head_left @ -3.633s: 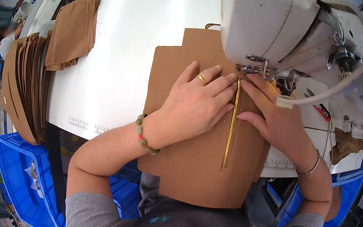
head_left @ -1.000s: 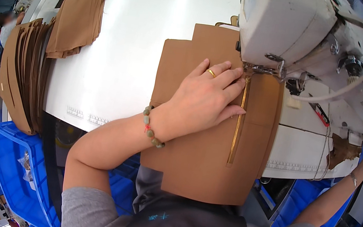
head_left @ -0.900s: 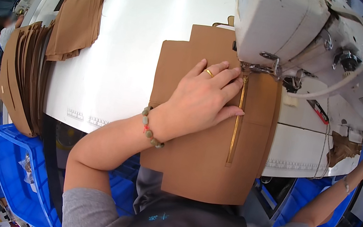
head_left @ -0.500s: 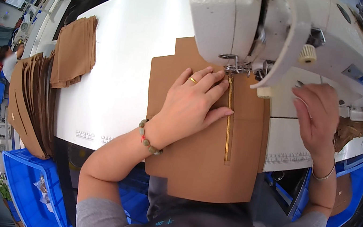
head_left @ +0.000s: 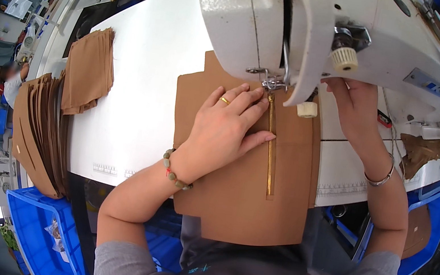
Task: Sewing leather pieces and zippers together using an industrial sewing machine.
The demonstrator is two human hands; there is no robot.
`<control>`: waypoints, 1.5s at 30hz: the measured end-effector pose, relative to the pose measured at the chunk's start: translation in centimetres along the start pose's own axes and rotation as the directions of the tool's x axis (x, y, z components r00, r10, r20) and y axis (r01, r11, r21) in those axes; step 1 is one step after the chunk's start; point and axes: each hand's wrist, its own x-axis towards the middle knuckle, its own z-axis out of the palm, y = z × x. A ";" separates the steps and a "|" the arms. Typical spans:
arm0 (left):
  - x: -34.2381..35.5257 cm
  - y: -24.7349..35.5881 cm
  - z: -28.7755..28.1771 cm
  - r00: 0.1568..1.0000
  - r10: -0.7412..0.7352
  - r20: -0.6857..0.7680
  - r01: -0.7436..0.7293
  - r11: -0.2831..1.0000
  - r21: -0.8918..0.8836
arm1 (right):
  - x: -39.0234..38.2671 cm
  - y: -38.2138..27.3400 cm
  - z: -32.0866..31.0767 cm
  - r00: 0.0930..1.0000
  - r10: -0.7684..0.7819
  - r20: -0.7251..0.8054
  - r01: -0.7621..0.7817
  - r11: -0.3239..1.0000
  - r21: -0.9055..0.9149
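My left hand [head_left: 224,127] lies on a brown panel [head_left: 237,209], fingers apart, beside a gold zipper [head_left: 269,162] set lengthwise in it. The zipper's upper end is at the presser foot [head_left: 273,84] of a white sewing machine [head_left: 261,23]. My right hand [head_left: 354,110] is raised right of the panel, reaching under the machine arm, its bent fingertips partly hidden there; what they hold, if anything, I cannot make out.
Stacked brown pieces [head_left: 88,68] and larger panels [head_left: 40,129] lie at the left of the white table [head_left: 139,67]. Blue bins [head_left: 28,222] hang below both sides. Red-handled snips [head_left: 385,119] and a brown scrap [head_left: 418,154] are at right. A co-worker [head_left: 10,81] sits far left.
My right hand was on the panel earlier, then at the far right edge; it has since moved inward, under the machine arm. My left hand has stayed on the panel. The view has shifted.
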 end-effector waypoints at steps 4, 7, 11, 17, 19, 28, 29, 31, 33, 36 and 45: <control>0.0 0.2 -0.2 1.000 -0.013 0.012 0.013 1.000 -0.001 | -0.5 0.1 0.1 0.996 0.084 0.024 -0.084 0.996 0.004; -0.2 0.1 -0.2 1.000 -0.011 0.012 0.010 1.000 0.009 | -1.2 0.1 1.2 0.980 -0.157 0.121 0.185 0.943 -0.277; -0.6 0.2 -0.1 0.999 -0.028 -0.018 0.027 0.999 -0.029 | -2.6 0.1 3.1 0.923 -0.319 0.214 0.367 0.899 -0.240; -0.9 0.1 0.1 0.999 -0.048 -0.016 0.048 0.998 -0.047 | -2.9 0.8 3.5 0.875 -0.336 0.348 0.440 0.852 -0.283; -0.9 0.1 0.1 0.998 -0.054 -0.016 0.053 0.997 -0.057 | -2.9 0.7 3.6 0.882 -0.336 0.331 0.427 0.867 -0.258; -0.5 0.2 -0.3 0.999 -0.023 0.037 0.025 0.999 -0.031 | -2.7 0.1 3.3 0.869 -0.354 0.345 0.457 0.841 -0.290; -0.5 0.2 -0.4 0.999 -0.024 0.038 0.025 0.999 -0.030 | -2.6 0.1 3.3 0.870 -0.359 0.339 0.459 0.840 -0.289; -0.4 0.2 -0.5 1.000 -0.008 0.024 0.009 1.000 -0.014 | -2.7 -0.1 3.3 0.868 -0.335 0.367 0.446 0.851 -0.278; -0.5 0.2 -0.5 0.999 -0.020 0.038 0.021 0.999 -0.024 | -2.7 -0.2 3.4 0.864 -0.364 0.349 0.468 0.835 -0.290; -0.5 0.1 -0.4 0.999 -0.010 0.036 0.011 1.000 -0.029 | -2.8 -0.2 3.3 0.866 -0.372 0.334 0.470 0.833 -0.292; -0.3 -0.2 0.0 1.000 0.016 -0.001 -0.016 1.000 -0.004 | -2.8 0.2 3.4 0.881 -0.354 0.315 0.445 0.847 -0.291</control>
